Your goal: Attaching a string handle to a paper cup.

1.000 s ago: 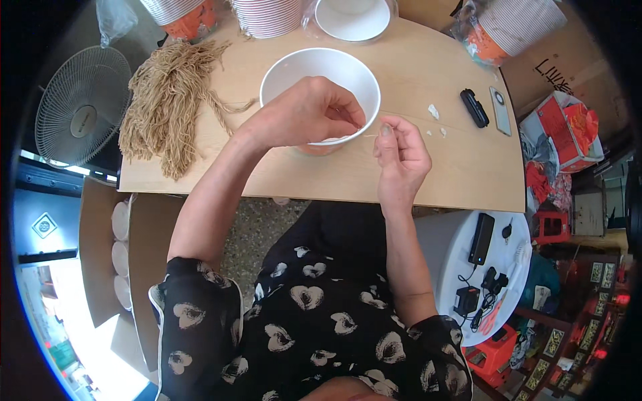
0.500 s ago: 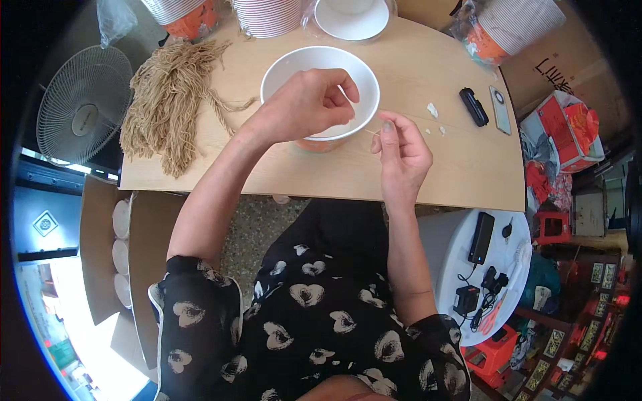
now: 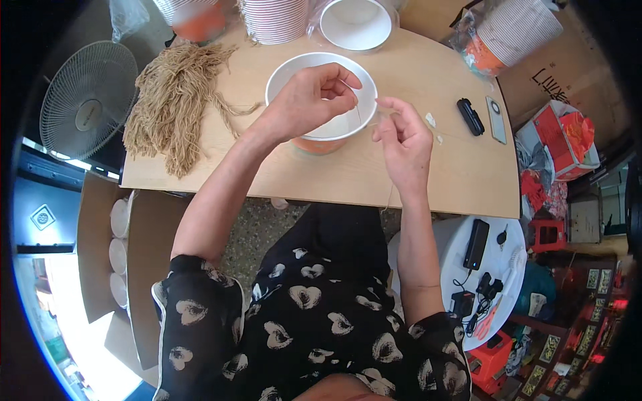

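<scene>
White bowl (image 3: 338,127) on the pale table (image 3: 461,174)!
Left hand (image 3: 309,100) curls over its mouth (whether it's gripping anything, I can't tell); right hand (image 3: 409,148), loosely spread, hovers just beside it.

Speckled floor (image 3: 253,230) shows below the pale wooden table (image 3: 461,175) at centre; a round white table (image 3: 498,259) stands lower right. Bright light (image 3: 70,291), probably daylight, floods the lower left.
</scene>
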A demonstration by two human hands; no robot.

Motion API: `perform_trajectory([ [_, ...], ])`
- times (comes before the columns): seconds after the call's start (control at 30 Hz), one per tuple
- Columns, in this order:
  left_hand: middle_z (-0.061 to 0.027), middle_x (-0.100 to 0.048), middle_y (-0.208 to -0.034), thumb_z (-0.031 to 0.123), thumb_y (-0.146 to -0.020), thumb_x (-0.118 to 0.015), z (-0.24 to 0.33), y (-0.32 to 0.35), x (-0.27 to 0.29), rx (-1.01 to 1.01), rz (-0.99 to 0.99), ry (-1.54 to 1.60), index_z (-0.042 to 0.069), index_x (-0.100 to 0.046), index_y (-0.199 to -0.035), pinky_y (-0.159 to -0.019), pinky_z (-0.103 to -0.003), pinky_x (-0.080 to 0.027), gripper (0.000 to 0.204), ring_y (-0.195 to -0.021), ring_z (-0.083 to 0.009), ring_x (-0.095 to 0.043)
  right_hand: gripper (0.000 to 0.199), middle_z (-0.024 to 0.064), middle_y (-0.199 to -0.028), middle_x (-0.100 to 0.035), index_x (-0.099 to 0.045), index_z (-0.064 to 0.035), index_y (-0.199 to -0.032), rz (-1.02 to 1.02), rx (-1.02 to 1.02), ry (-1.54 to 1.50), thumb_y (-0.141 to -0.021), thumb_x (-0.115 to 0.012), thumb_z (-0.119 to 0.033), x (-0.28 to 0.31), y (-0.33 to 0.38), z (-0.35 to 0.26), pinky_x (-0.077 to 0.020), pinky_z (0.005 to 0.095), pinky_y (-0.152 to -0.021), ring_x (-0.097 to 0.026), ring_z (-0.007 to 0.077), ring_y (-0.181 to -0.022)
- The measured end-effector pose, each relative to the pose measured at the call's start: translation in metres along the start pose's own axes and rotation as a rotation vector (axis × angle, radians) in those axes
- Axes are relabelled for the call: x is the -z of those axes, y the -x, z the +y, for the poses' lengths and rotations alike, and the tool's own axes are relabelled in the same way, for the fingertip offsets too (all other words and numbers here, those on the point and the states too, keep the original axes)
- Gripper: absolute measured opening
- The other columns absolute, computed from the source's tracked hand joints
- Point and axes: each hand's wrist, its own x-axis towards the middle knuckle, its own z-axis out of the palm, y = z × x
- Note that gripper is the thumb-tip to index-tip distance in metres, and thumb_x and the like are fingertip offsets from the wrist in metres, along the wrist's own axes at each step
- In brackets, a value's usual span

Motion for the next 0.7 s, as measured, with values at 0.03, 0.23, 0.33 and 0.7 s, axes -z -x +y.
perform_trajectory([
  [0.03, -0.0044, -0.068, -0.098, 0.005, -0.092, -0.065, -0.003, -0.001, 0.0, 0.009, -0.002, 0.015, -0.003, -0.063, -0.114, -0.087, -0.025, -0.053, 0.024, -0.094, -0.0098, -0.066, 0.021, -0.0024, -0.073, -0.059, -0.061, 0.0013, -0.116, 0.011, -0.004, 0.014, -0.095, -0.058, 0.0, 0.001, 0.0, 0.001, -0.0389, 0.0203, -0.055, -0.05, 0.0016, -0.064],
  [0.23, -0.0068, -0.07, -0.103, 0.002, -0.091, -0.063, -0.006, -0.002, -0.001, -0.026, 0.079, -0.334, -0.003, -0.067, -0.11, -0.085, -0.027, -0.055, 0.019, -0.095, -0.0124, -0.068, 0.017, -0.001, -0.081, -0.063, -0.061, 0.0028, -0.111, -0.064, -0.059, -0.069, -0.094, -0.06, 0.0, 0.007, 0.008, 0.013, -0.0428, 0.0202, -0.059, -0.054, 0.0028, -0.068],
  [0.33, -0.0126, -0.072, -0.096, 0.002, -0.087, -0.061, -0.004, 0.0, -0.011, -0.337, 0.37, -0.261, 0.001, -0.07, -0.108, -0.076, -0.032, -0.059, 0.022, -0.087, -0.0197, -0.071, 0.012, -0.0017, -0.081, -0.063, -0.063, 0.0033, -0.105, -0.128, -0.127, 0.037, -0.094, -0.063, -0.001, 0.007, 0.019, 0.015, -0.0427, 0.0197, -0.059, -0.053, 0.0022, -0.068],
  [0.7, -0.011, -0.073, -0.102, -0.003, -0.084, -0.073, 0.013, 0.092, -0.085, -0.172, 0.16, 0.028, 0.0, -0.07, -0.112, -0.061, -0.026, -0.056, 0.029, -0.072, -0.0164, -0.07, 0.009, -0.0046, -0.074, -0.059, -0.066, 0.0034, -0.088, -0.082, -0.135, -0.086, -0.095, -0.065, -0.003, 0.026, 0.08, -0.003, -0.0397, 0.0177, -0.058, -0.05, 0.0006, -0.067],
])
